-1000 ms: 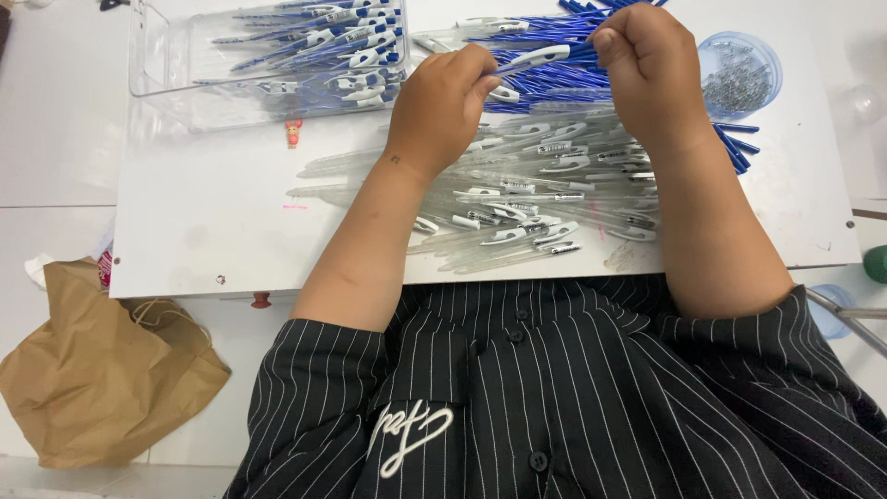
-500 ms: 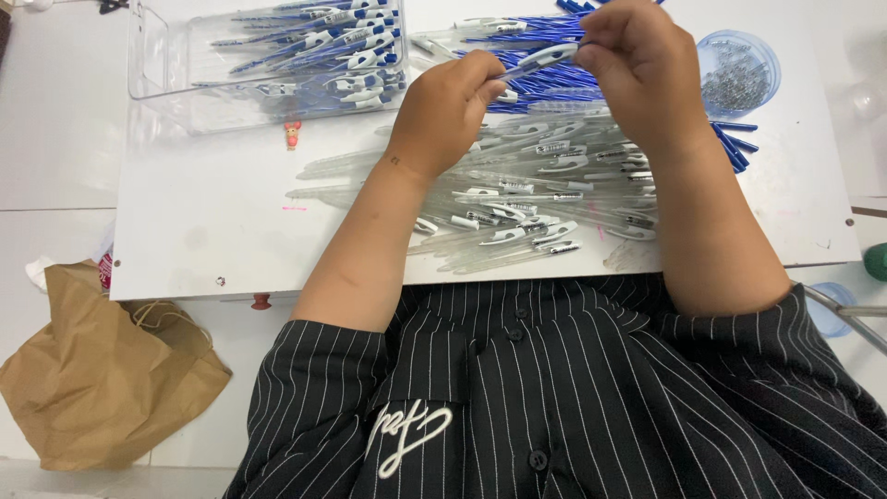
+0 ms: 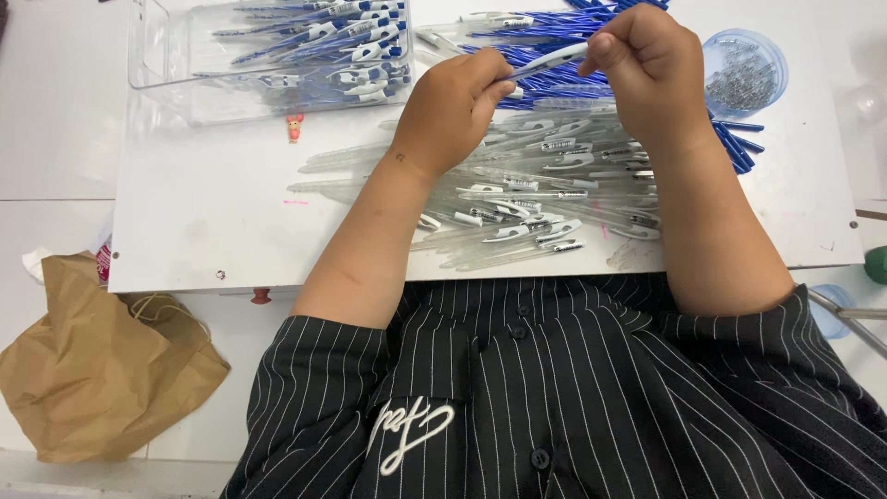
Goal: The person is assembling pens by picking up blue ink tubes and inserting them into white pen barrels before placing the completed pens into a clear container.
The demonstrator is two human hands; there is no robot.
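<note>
My left hand (image 3: pixel 453 111) and my right hand (image 3: pixel 647 69) hold one clear pen (image 3: pixel 547 62) between them, the left at its near end and the right at its far end, above a white board (image 3: pixel 212 212). Under the hands lies a heap of clear pen barrels (image 3: pixel 540 199). Behind the hands is a pile of blue pen refills (image 3: pixel 531 42). At the back left a clear plastic tray (image 3: pixel 157 74) holds several finished blue and clear pens (image 3: pixel 342 42).
A round clear tub of small metal springs (image 3: pixel 744 69) sits at the back right. A crumpled brown paper bag (image 3: pixel 97 370) lies at the lower left beside the board. A small red figure (image 3: pixel 295 127) stands in front of the tray. A metal rod (image 3: pixel 845 319) shows at right.
Both hands have lifted and drawn closer together. The pen now lies between them, gripped at both ends, where earlier the hands rested lower over the pile.
</note>
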